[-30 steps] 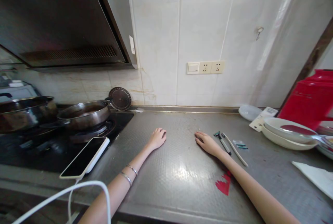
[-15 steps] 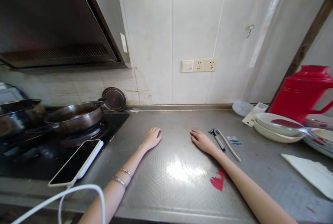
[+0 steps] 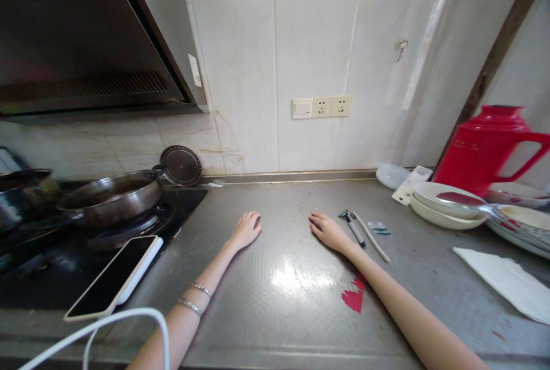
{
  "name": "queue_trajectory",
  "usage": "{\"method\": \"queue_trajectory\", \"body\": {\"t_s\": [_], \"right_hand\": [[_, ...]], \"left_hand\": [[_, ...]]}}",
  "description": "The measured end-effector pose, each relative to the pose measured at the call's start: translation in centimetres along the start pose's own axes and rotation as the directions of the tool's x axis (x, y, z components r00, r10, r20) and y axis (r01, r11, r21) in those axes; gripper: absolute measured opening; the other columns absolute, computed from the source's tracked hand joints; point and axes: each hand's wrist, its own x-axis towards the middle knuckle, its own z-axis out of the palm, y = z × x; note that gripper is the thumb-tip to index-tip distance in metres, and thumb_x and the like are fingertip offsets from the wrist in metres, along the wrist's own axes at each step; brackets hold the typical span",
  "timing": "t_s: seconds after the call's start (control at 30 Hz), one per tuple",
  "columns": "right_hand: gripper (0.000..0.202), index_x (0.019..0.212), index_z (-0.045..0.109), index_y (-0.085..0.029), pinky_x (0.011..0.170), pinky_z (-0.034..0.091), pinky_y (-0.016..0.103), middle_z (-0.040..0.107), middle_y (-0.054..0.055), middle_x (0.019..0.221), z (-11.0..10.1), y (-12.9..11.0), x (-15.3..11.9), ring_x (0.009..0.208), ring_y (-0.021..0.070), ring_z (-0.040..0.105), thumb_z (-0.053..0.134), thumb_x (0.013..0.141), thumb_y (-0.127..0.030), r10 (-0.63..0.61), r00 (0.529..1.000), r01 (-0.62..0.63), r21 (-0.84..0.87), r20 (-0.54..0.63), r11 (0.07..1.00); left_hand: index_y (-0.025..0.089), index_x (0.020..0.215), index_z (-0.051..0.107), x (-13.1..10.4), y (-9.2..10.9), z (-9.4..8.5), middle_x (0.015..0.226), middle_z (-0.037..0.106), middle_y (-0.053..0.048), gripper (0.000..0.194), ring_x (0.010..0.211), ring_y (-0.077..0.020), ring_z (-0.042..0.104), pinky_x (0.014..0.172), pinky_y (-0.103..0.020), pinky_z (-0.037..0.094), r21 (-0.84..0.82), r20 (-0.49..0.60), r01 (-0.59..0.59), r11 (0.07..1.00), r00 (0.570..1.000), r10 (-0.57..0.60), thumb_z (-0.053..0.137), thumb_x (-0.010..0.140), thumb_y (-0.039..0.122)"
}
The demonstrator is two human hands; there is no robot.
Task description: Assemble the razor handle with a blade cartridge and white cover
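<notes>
Both hands rest on the grey metal countertop (image 3: 275,324), palms down. My left hand (image 3: 246,230) lies left of the middle with fingers loosely spread and nothing held. My right hand (image 3: 329,231) lies right of the middle, fingers slightly curled and apart, also holding nothing. Just right of it are a razor (image 3: 353,229), a thin white stick-like item (image 3: 371,237) and a small clear packet with green pieces (image 3: 379,228). A torn red piece (image 3: 354,295) lies beside my right forearm.
On the left are a black stove (image 3: 34,284), a steel pan (image 3: 116,201), a phone (image 3: 112,278) and a white cable (image 3: 129,313). On the right stand a red thermos (image 3: 481,149), stacked bowls (image 3: 449,215), plates (image 3: 528,232) and white paper (image 3: 505,281).
The view has turned slightly right, so the scene sits further left in the picture. Both hands stay at the same places on the countertop.
</notes>
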Motion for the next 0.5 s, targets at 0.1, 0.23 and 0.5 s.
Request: {"method": "queue_trajectory", "body": {"t_s": [0.1,0.23,0.5], "right_hand": [[0.035,0.111,0.063,-0.015,0.098,0.038,0.035,0.058,0.013,0.123,0.3,0.1,0.0,0.115,0.024,0.052,0.043,0.084,-0.024,-0.001,1.0,0.001,0.011,0.0,1.0],[0.038,0.116,0.059,-0.014,0.099,0.036,0.038,0.058,0.014,0.123,-0.3,0.3,0.3,0.118,0.0238,0.049,0.043,0.083,-0.025,0.022,0.994,-0.016,0.054,-0.111,0.998],[0.026,0.094,0.067,-0.021,0.069,0.046,0.027,0.07,0.008,0.086,-8.1,2.1,-0.6,0.08,0.021,0.065,0.049,0.078,-0.03,0.415,0.893,-0.434,-0.084,-0.175,0.897]], "left_hand": [[0.017,0.111,0.056,0.0,-0.1,0.1,0.118,0.056,-0.01,0.031,0.112,-0.0225,0.047,0.097,-0.037,0.036,-0.009,0.0,0.01,1.0,1.0,-0.01,0.041,0.085,0.026],[0.016,0.112,0.056,0.1,-0.3,0.2,0.119,0.056,-0.011,0.032,0.112,-0.0226,0.047,0.097,-0.038,0.036,-0.02,-0.004,-0.002,1.0,1.0,0.002,0.04,0.085,0.025],[0.017,0.11,0.056,0.0,-0.3,0.2,0.117,0.057,-0.01,0.031,0.111,-0.0218,0.048,0.098,-0.037,0.036,-0.029,-0.012,-0.013,0.999,1.0,0.012,0.041,0.085,0.024]]}}
